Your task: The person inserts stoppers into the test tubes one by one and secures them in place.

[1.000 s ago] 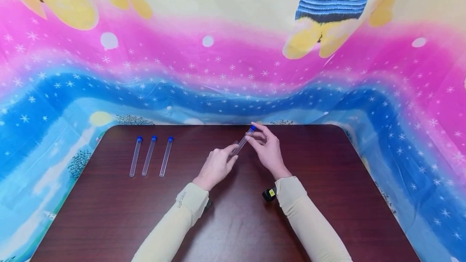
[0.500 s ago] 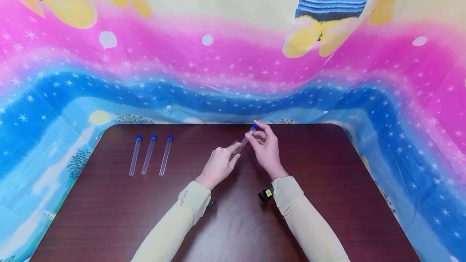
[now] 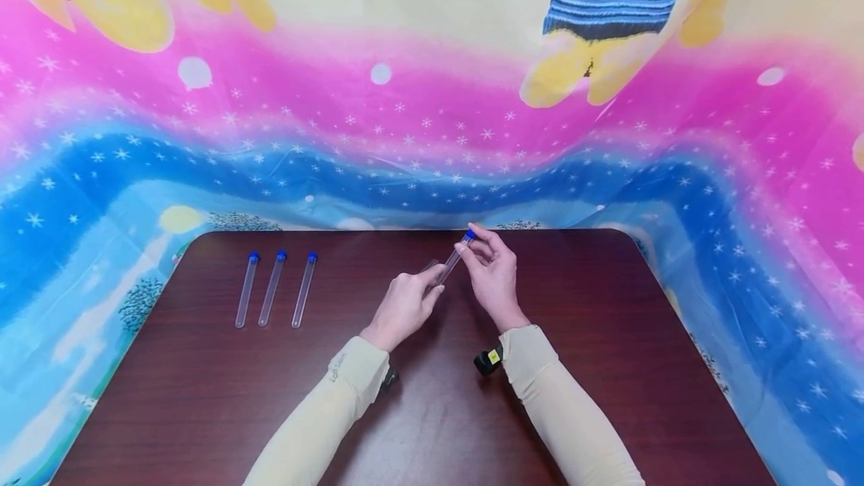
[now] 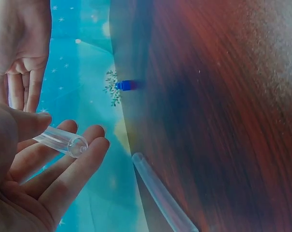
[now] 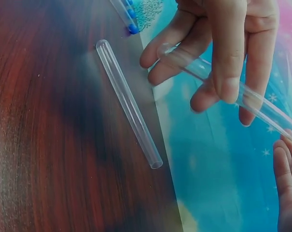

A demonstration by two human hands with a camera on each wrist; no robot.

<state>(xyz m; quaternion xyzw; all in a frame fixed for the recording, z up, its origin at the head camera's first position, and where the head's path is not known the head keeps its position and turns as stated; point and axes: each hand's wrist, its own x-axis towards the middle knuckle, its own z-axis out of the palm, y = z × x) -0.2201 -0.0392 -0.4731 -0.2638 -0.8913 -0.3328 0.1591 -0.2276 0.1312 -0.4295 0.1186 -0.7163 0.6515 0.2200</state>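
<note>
Both hands hold one clear plastic test tube (image 3: 452, 263), slanted over the back middle of the table, with a blue cap (image 3: 469, 234) at its upper right end. My left hand (image 3: 403, 307) pinches the lower part between thumb and fingers; the tube's rounded end (image 4: 78, 147) shows in the left wrist view. Thumb and fingers of my right hand (image 3: 496, 280) are around the capped end. Below the hands an uncapped tube (image 5: 129, 106) lies on the table, mostly covered in the head view. A loose blue cap (image 4: 126, 85) sits near the table's far edge.
Three capped test tubes (image 3: 271, 289) lie side by side at the back left of the dark wooden table (image 3: 202, 396). A patterned cloth (image 3: 378, 126) hangs behind the table and along its sides.
The head view has shifted slightly. My right wrist has moved a little to the left, while both hands keep hold of the tube. The three capped tubes lie as before.
</note>
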